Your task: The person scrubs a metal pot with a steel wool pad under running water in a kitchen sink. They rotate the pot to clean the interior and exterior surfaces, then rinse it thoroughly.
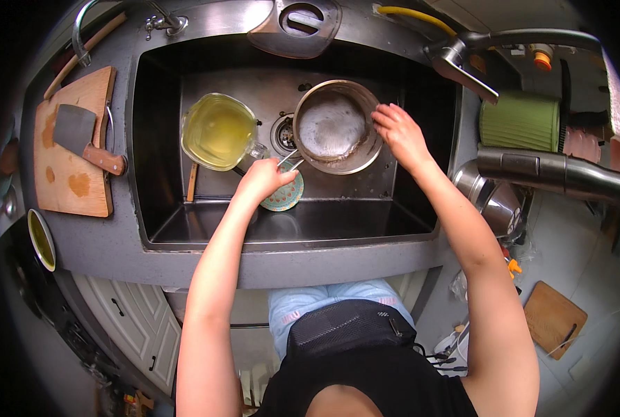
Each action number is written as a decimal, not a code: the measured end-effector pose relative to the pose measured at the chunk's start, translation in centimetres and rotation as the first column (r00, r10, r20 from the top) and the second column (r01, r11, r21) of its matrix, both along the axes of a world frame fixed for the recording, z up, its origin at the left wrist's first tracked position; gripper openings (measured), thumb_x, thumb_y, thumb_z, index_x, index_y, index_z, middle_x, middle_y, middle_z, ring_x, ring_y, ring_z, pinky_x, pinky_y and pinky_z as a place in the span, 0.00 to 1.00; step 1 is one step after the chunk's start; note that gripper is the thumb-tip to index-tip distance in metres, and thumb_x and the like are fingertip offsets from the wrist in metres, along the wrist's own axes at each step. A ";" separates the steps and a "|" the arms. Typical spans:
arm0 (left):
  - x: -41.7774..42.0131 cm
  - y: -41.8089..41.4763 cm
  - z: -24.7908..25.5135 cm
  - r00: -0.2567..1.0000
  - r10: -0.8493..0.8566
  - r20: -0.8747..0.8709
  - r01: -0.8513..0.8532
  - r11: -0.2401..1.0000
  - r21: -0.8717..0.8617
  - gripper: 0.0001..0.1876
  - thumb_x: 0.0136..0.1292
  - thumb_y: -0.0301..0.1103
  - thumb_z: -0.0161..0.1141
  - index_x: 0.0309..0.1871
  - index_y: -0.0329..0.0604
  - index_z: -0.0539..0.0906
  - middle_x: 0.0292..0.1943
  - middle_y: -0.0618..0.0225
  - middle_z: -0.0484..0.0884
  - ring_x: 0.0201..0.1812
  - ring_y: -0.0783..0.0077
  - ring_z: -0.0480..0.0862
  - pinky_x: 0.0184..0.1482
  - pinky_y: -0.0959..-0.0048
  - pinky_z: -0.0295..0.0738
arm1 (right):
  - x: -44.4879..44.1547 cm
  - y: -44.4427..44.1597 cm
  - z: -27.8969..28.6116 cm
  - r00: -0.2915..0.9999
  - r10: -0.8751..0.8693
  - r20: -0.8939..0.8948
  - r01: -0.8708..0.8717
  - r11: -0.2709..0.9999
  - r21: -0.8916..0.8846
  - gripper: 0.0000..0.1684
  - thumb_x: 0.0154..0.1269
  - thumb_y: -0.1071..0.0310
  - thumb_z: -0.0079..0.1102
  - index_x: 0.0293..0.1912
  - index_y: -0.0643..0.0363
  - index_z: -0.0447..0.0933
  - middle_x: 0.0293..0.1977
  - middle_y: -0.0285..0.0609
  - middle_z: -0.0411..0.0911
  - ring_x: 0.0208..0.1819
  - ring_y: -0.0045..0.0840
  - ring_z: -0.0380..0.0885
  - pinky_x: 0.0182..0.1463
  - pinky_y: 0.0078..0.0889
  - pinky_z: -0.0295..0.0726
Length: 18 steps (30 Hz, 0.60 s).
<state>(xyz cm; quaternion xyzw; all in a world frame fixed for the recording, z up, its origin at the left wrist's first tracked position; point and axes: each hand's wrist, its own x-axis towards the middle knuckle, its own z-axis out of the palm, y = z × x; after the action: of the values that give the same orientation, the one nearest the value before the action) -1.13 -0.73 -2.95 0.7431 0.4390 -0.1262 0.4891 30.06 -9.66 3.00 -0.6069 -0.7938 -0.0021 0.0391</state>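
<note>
My left hand grips the metal handle of a stainless-steel pot inside the sink. The pot's mouth faces up, and a little clear liquid seems to lie on its bottom. At the pot's right side, the fingers of my right hand touch the outer wall near the rim. Left of the pot stands a clear jug with yellowish liquid in it. Beneath my left hand lies a small patterned dish, partly covered. The sink drain shows between jug and pot, partly hidden by the pot.
A cleaver rests on a wooden cutting board on the left counter. A wooden handle leans beside the jug. The dark sink's front rim lies before me. A faucet and a green ribbed container stand at right.
</note>
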 end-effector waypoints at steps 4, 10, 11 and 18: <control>0.2 0.8 0.9 0.994 -0.016 -0.112 0.003 0.993 -0.119 0.29 0.49 0.56 0.63 0.35 0.31 0.82 0.35 0.47 0.83 0.41 0.51 0.83 0.46 0.60 0.76 | -3.7 3.5 3.2 0.993 -0.052 -0.104 0.053 0.999 0.004 0.16 0.48 0.73 0.56 0.40 0.60 0.80 0.49 0.41 0.77 0.56 0.34 0.72 0.58 0.38 0.72; 0.1 1.3 0.5 0.993 -0.101 -0.056 0.103 0.994 0.031 0.26 0.50 0.54 0.65 0.30 0.33 0.80 0.27 0.52 0.82 0.31 0.57 0.84 0.36 0.62 0.77 | -10.2 6.6 0.0 0.838 0.466 -0.284 -0.467 0.882 0.070 0.17 0.51 0.70 0.55 0.43 0.59 0.77 0.51 0.42 0.74 0.58 0.35 0.69 0.63 0.34 0.70; 0.0 1.5 0.5 0.993 -0.100 -0.068 0.102 0.994 0.032 0.26 0.50 0.54 0.65 0.30 0.33 0.80 0.27 0.52 0.82 0.32 0.56 0.83 0.38 0.62 0.77 | -10.5 7.3 -1.0 0.816 0.521 -0.250 -0.514 0.852 0.096 0.14 0.50 0.70 0.55 0.40 0.59 0.78 0.48 0.41 0.75 0.57 0.34 0.70 0.62 0.33 0.71; 0.2 0.8 0.8 0.995 -0.031 -0.100 0.035 0.999 0.041 0.31 0.48 0.61 0.65 0.29 0.33 0.80 0.28 0.49 0.82 0.35 0.51 0.83 0.42 0.60 0.76 | -6.0 12.0 -4.4 0.932 0.190 -0.309 -0.190 0.981 0.030 0.08 0.48 0.72 0.57 0.33 0.59 0.77 0.35 0.42 0.77 0.44 0.37 0.76 0.45 0.37 0.78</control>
<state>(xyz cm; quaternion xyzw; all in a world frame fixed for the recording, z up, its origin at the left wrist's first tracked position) -0.95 0.06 -2.12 0.7534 0.4529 -0.1616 0.4485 24.08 2.33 -1.42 -0.5200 -0.8327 0.0975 0.1634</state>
